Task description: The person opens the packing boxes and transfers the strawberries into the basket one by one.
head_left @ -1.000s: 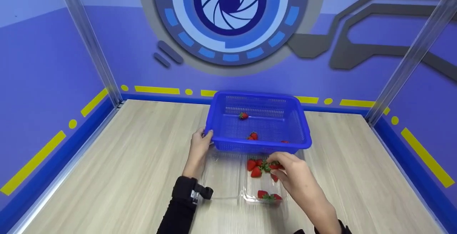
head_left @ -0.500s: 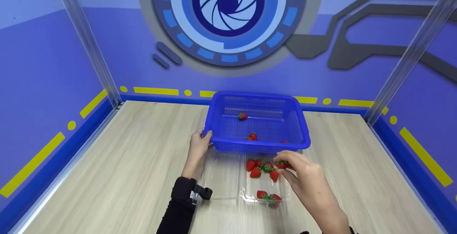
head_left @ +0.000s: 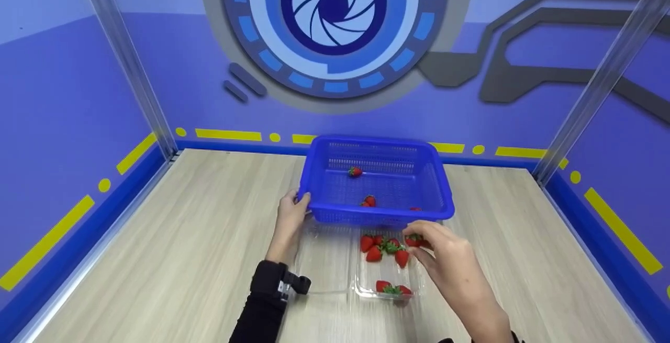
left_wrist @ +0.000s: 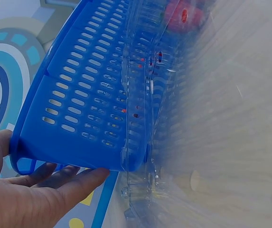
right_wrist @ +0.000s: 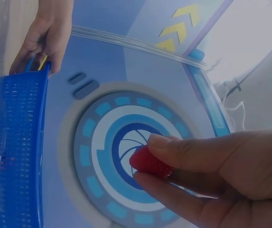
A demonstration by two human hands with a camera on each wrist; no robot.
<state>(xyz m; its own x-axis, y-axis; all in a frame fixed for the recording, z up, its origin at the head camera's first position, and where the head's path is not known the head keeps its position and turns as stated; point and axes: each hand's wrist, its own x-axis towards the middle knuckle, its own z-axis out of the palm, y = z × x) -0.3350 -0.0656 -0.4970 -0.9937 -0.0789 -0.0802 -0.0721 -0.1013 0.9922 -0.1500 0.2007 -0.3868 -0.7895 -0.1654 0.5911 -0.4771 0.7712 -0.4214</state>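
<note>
Pinching a strawberry (right_wrist: 151, 161) in the right hand (head_left: 445, 253), gripping the blue basket (head_left: 384, 213) with the left hand (head_left: 291, 214)! Could bruise the fruit by oversqueezing; hard to gauge pressure here.

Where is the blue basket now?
In the head view, the blue basket is near the back wall, the left hand gripping its left side, the right hand in front.
</note>
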